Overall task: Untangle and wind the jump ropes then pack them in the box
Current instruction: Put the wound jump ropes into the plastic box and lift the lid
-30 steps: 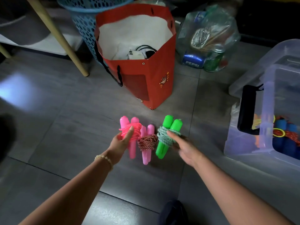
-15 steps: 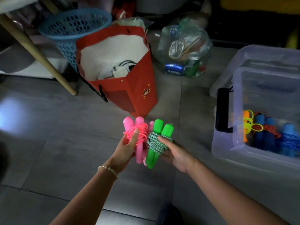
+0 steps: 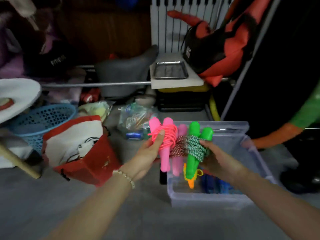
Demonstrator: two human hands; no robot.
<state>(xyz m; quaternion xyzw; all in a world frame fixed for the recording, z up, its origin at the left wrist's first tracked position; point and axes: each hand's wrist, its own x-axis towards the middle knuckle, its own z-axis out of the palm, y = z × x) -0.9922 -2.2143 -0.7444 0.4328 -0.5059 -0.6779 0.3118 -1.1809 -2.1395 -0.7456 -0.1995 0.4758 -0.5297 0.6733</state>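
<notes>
Both arms reach forward, forearms converging above the box (image 3: pixel 207 200), a clear plastic one on the floor (image 3: pixel 155 222). The left hand (image 3: pixel 150 151), with a bracelet (image 3: pixel 127 177) at the wrist, grips the pink jump rope (image 3: pixel 165 135), thumb laid across its wound cord. The right hand (image 3: pixel 214 155) grips the green jump rope (image 3: pixel 194 148), thumb on the green-white winding. A third jump rope (image 3: pixel 179 148), with pale pink handles and red-white cord, is squeezed between the two. All three stand upright, side by side, over the box's left part. The fingers of both hands are hidden behind the bundles. The box contents are blurred: blue and orange-yellow shapes only. A red bag (image 3: pixel 93 163) stands left of the hands.
</notes>
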